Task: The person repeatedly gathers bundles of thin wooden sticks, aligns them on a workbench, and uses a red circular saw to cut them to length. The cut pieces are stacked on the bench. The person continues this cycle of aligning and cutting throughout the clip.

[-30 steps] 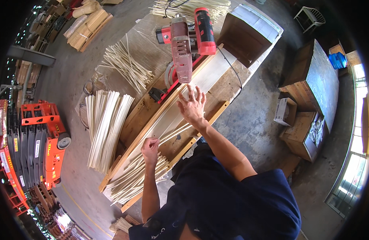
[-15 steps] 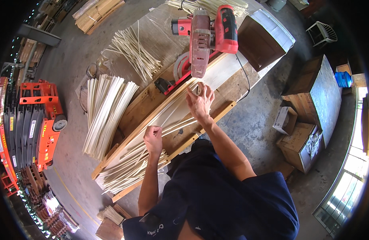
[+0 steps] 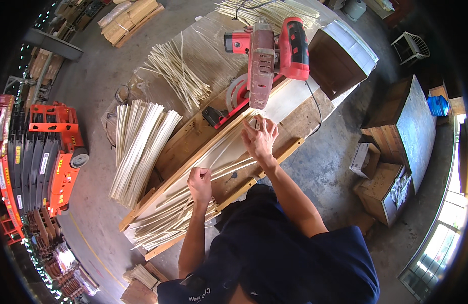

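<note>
A thin pale wooden stick [image 3: 224, 148] lies along the inside of the bench's wooden fence [image 3: 186, 171]. My left hand [image 3: 199, 185] is closed in a pinch at its near end. Farther up the bench, my right hand [image 3: 261, 139] has its fingers bent, thumb and fingertips at the stick's far end, just below the saw; the exact contact there is hard to see. The red chop saw [image 3: 262, 68] stands over the fence with its blade hidden by the guard. Loose sticks [image 3: 168, 218] lie on the bench under and beside my left forearm.
Stacked sticks [image 3: 142, 152] and a looser bundle [image 3: 178, 71] lie beyond the fence. A cardboard box [image 3: 335, 61] stands right of the saw, whose black cord [image 3: 319, 109] hangs over the bench edge. An orange lift machine [image 3: 59, 157] is at far left, cartons [image 3: 381, 187] at right.
The whole view has shifted slightly down and to the right. Both hands keep nearly the same places along the bench and the stick.
</note>
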Available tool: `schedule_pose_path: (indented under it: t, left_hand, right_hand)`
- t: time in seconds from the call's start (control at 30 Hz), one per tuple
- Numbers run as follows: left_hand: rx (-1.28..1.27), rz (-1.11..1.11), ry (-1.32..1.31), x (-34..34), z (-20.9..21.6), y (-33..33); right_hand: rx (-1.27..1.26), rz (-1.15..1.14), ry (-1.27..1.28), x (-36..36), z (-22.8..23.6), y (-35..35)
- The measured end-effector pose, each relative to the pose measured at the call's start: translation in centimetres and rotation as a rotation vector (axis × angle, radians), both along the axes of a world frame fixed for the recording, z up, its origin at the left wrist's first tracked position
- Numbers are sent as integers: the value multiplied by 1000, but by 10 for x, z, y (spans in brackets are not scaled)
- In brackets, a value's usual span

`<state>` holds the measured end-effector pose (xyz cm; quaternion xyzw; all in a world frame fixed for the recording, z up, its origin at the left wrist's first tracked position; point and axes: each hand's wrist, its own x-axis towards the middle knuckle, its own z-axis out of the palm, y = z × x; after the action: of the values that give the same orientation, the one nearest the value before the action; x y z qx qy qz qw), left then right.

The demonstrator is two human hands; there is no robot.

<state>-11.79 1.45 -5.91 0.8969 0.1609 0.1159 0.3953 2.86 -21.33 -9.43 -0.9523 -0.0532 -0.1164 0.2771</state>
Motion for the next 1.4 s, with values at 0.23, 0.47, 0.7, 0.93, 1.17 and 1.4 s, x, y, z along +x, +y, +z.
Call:
schedule_pose_path:
  t: [0.23,0.47,0.7,0.93,1.17,1.4]
  left_hand:
    - [133,-33,-32,22,-2,15]
    - [435,-48,-119,25,-17,11]
    - [706,-80,-71,6,-11,1]
    - [323,-349,69,-15,5,0]
    - [-106,-170,21,-13,0,-3]
    - [-74,-109,9,15,1,7]
  right_hand:
    - [-25,-56,-41,3,-3,4]
    - [11,-144,-126,8,-8,12]
    - [-18,-160,-134,6,-17,14]
    - [-65,-148,-154,-1,-22,13]
    - [-43,-76,0,-4,-4,14]
    - [-83,-22,159,2,1,6]
